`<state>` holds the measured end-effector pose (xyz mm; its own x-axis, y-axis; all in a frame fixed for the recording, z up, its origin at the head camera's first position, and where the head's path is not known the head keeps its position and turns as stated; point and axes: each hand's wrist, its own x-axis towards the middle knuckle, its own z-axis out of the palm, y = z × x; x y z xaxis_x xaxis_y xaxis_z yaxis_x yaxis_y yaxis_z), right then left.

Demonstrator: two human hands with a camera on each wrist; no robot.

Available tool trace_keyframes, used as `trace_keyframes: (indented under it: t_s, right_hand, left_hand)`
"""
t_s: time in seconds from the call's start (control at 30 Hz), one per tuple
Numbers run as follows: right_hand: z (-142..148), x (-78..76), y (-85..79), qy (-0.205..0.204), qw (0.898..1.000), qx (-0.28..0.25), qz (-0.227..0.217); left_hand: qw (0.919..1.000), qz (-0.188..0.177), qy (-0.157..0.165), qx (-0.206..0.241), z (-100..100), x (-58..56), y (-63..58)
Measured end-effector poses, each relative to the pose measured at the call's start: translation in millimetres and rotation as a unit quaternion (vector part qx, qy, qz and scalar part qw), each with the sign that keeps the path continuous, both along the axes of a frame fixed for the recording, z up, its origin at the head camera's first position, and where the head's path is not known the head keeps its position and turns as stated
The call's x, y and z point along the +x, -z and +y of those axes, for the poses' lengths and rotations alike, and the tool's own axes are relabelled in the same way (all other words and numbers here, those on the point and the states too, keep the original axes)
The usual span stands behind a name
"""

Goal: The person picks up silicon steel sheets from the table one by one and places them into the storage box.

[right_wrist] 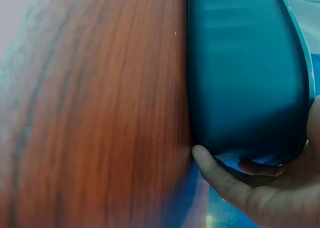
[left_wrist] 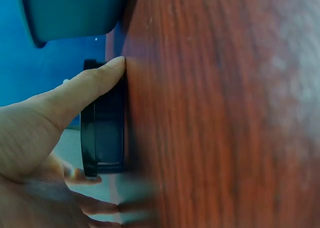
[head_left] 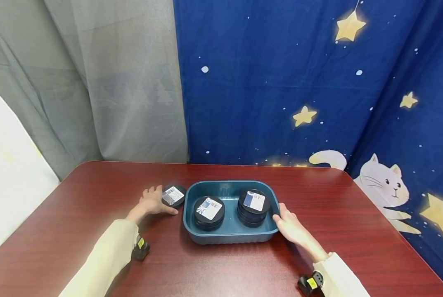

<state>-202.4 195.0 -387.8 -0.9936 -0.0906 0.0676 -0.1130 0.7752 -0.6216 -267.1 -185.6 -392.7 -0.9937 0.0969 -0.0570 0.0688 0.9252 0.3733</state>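
Observation:
My left hand (head_left: pixel 153 202) cups the left side of a round black lidded jar (head_left: pixel 173 195) with a white label, which stands on the table beside the bin. In the left wrist view the thumb (left_wrist: pixel 92 85) lies across the side of this jar, and the other fingers spread out past it. At the other end, my right hand (head_left: pixel 291 226) holds the teal plastic bin (head_left: pixel 230 238), thumb at the rim and fingers along the outer end wall. Inside the bin are two stacks of similar jars, a left stack (head_left: pixel 209 212) and a right stack (head_left: pixel 253 206).
The reddish-brown wooden table (head_left: pixel 214 272) has its far edge just behind the bin. Beyond it hang a grey curtain (head_left: pixel 132 82) and a blue curtain (head_left: pixel 251 90) with stars and a cat. Each wrist carries a small black camera.

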Motion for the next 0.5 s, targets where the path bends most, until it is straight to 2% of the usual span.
trace_keyframes:
  t_s: [0.5]
  right_hand:
    - [-1.1,1.4,-1.2,0.003,1.0,-0.005,0.004]
  left_hand:
    - [0.9995,0.008,-0.023,0.02,8.5,1.8,-1.4]
